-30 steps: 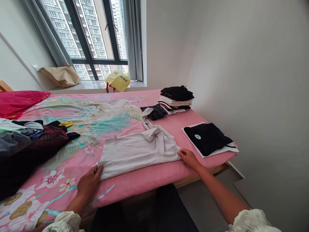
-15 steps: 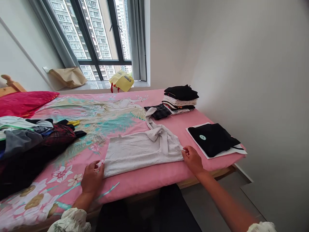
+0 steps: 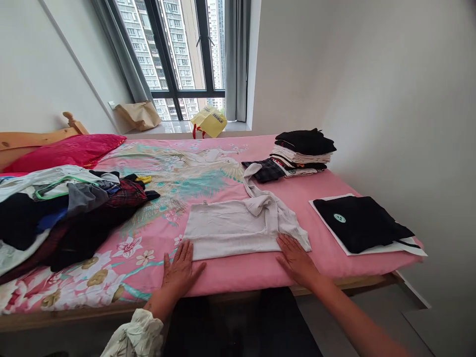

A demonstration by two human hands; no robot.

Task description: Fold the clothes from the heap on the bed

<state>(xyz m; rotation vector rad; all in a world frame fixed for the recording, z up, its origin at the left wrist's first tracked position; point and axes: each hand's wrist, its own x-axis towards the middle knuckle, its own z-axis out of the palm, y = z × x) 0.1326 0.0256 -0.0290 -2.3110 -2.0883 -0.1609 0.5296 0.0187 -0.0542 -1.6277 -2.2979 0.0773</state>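
A light grey garment (image 3: 230,223) lies partly folded near the front edge of the bed, with one sleeve reaching back toward a dark checked cloth (image 3: 266,170). My left hand (image 3: 181,271) rests flat with fingers spread, its fingertips at the garment's left front corner. On the garment's front right part, my right hand (image 3: 296,258) lies flat, fingers stretched out. Neither hand grips the fabric.
Right of the garment, a black folded garment (image 3: 362,223) lies on a white one. A stack of folded clothes (image 3: 303,151) stands farther back. At the left are a loose clothes pile (image 3: 85,203) and a red pillow (image 3: 70,151). The patterned bedsheet (image 3: 208,183) covers the bed.
Both hands have gone from pinching the garment's front corners to lying flat with fingers spread. My right hand sits further in on the fabric. The camera view has turned left.
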